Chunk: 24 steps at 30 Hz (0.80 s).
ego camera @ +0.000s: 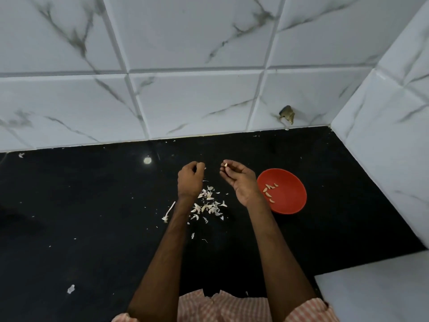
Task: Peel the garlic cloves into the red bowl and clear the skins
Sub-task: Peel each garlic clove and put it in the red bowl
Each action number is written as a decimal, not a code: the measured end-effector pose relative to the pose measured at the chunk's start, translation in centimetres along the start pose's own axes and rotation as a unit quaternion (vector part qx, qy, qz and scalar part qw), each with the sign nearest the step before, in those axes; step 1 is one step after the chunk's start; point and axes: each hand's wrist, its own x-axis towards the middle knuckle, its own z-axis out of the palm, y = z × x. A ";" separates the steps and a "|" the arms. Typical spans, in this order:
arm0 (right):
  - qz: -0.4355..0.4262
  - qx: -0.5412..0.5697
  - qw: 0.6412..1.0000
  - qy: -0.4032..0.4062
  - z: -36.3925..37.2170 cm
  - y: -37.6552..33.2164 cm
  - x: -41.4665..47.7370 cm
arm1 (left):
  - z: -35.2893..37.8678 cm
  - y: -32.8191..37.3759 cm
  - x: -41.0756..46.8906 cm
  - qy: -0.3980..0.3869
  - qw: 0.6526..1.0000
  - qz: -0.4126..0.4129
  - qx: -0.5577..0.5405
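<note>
My right hand (239,180) is raised above the black counter (92,217) and pinches a small garlic clove (225,164) between thumb and fingertips. My left hand (190,180) hovers just to its left with the fingers curled; a tiny pale scrap shows at its fingertips, and I cannot tell whether it is held. A pile of white garlic skins (209,204) lies on the counter below and between the hands. The red bowl (290,201) sits to the right of my right wrist and holds several peeled cloves (269,191).
A garlic stalk (169,211) lies left of the skin pile, and stray skin flakes (71,289) dot the counter. White marble tiles (197,101) wall the back and the right side. A white surface (376,289) adjoins the counter at the near right.
</note>
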 end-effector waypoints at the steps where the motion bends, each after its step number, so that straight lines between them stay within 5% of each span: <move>1: 0.013 0.027 0.999 0.020 -1.1 -0.2 0.0 | 1.2 0.0 -0.2 -0.018 1.000 0.001 0.001; 9: 0.047 0.147 0.975 0.157 -10.9 -2.3 0.1 | 8.8 -1.7 -2.1 -0.126 0.992 0.005 0.014; 19: 0.081 0.045 0.965 0.246 -15.0 -1.6 1.5 | 11.3 -3.5 -2.6 -0.158 0.984 -0.062 0.052; 24: 0.037 -0.137 0.956 0.257 -12.4 -1.5 2.1 | 9.9 -4.5 -1.9 -0.127 0.987 -0.072 0.070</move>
